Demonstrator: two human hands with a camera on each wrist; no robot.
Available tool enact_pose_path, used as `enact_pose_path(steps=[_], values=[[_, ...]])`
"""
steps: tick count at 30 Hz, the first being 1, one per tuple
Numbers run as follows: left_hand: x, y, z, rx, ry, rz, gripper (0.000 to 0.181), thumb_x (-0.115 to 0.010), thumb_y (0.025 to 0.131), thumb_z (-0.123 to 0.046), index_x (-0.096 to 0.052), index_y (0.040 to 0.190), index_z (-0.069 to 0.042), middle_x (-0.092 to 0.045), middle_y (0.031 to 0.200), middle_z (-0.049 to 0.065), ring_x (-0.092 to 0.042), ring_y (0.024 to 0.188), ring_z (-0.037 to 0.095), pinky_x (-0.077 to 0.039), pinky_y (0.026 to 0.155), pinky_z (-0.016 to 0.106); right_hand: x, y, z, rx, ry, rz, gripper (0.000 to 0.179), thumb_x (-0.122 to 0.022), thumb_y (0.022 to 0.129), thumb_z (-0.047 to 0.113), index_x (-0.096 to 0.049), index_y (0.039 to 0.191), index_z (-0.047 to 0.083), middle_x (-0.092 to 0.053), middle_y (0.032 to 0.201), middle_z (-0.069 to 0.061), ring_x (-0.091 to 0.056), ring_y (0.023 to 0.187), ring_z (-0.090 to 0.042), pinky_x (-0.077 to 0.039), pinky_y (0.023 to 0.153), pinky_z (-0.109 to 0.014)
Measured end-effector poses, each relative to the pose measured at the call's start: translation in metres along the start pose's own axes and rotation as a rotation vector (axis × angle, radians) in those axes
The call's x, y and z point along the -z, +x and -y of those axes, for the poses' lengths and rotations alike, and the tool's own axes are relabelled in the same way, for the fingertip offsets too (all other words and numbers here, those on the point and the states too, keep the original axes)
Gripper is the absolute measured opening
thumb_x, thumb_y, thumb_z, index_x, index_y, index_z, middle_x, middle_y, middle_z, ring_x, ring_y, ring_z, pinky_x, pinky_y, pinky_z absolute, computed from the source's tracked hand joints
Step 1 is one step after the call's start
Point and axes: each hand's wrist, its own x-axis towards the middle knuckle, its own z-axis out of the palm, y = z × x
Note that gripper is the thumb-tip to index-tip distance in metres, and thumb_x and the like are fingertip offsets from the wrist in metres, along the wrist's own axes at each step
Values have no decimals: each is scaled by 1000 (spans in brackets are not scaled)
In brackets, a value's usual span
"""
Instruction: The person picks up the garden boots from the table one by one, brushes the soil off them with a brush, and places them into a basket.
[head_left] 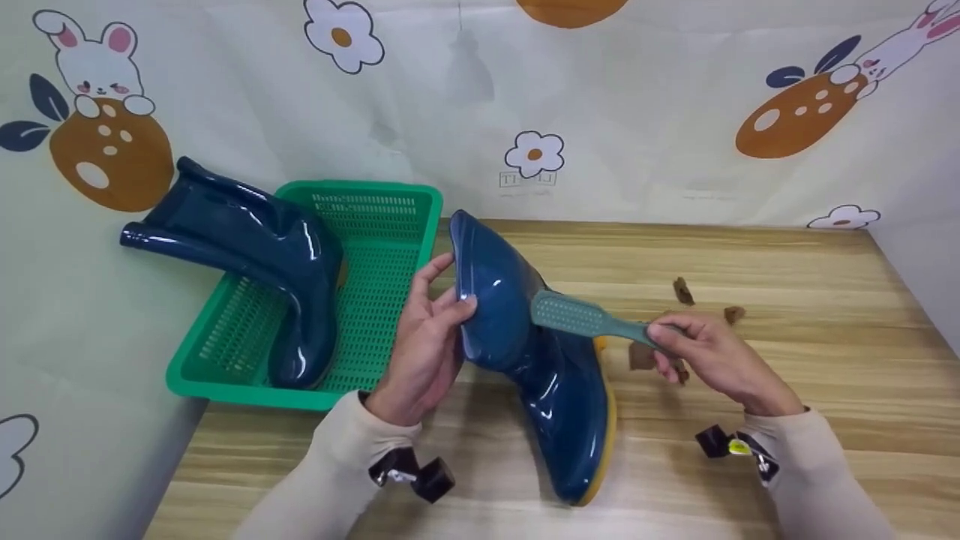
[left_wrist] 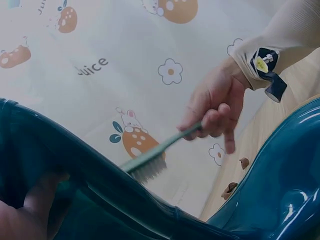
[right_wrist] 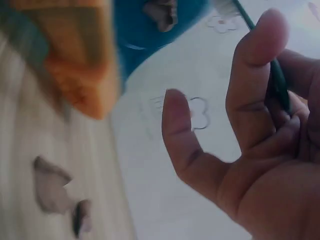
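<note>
My left hand (head_left: 424, 352) grips the top rim of a glossy dark blue rubber boot (head_left: 570, 427) with a yellow sole, its thumb over the rim. The boot lies tilted above the table, toe toward me. In my right hand (head_left: 724, 367) is the handle of a green scrub brush (head_left: 571, 313). Pale bristles (left_wrist: 150, 171) show in the left wrist view, against or close to the boot shaft. A brown piece (right_wrist: 162, 14) sticks to the boot in the right wrist view, near the yellow heel (right_wrist: 82, 75).
A green plastic basket (head_left: 251, 393) stands at the left, with a second blue boot (head_left: 247, 225) leaning in it, its shaft over the rim. Several brown scraps (head_left: 683, 291) lie on the wooden table (head_left: 810, 300) at the right. A patterned sheet (head_left: 645, 97) covers the wall behind.
</note>
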Motion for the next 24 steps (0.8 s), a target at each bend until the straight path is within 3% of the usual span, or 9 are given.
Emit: enact_pose_path(steps=[4,9,11,14,17,24], values=[[4,-1,0,2,13,-6,58,-46,90,8,-22,138,-15,-47,135,21,-55,113,32,-46,89,46,6,1,-15,-109,-99,-56,34,-51,96,31,-63,100,-1,-61,68,-10,-60,57,-20,-50,53,-33],[9,-2,-4,-20,71,-14,58,-46,90,7,-22,138,-14,-49,132,21,-57,109,29,-48,87,42,24,-8,-9,-92,-152,-156,34,-50,96,30,-64,95,-2,-60,67,-9,-58,56,-20,-49,55,-31],[10,-3,-5,-32,95,-13,58,-46,90,7,-22,138,-14,-50,131,21,-58,108,28,-49,85,40,25,-8,-1,-45,-125,-131,33,-50,97,27,-63,91,-3,-59,66,-8,-57,55,-18,-48,55,-29],[8,-3,-6,-37,107,-1,59,-46,90,8,-21,139,-13,-50,130,22,-58,107,29,-50,84,39,18,-2,7,25,-90,-29,28,-49,98,20,-62,91,-4,-59,66,-10,-58,55,-18,-50,54,-32],[6,-2,-6,-39,108,10,58,-45,90,8,-22,139,-13,-49,130,23,-58,107,30,-50,84,41,11,8,8,34,-120,19,24,-50,97,20,-63,94,0,-61,68,-12,-59,57,-19,-50,52,-32],[2,-1,-7,-36,134,-9,56,-45,90,9,-24,137,-13,-51,128,23,-59,105,30,-50,84,41,17,16,1,-58,-255,-135,27,-54,95,26,-66,93,2,-61,69,-10,-57,57,-15,-48,50,-26]])
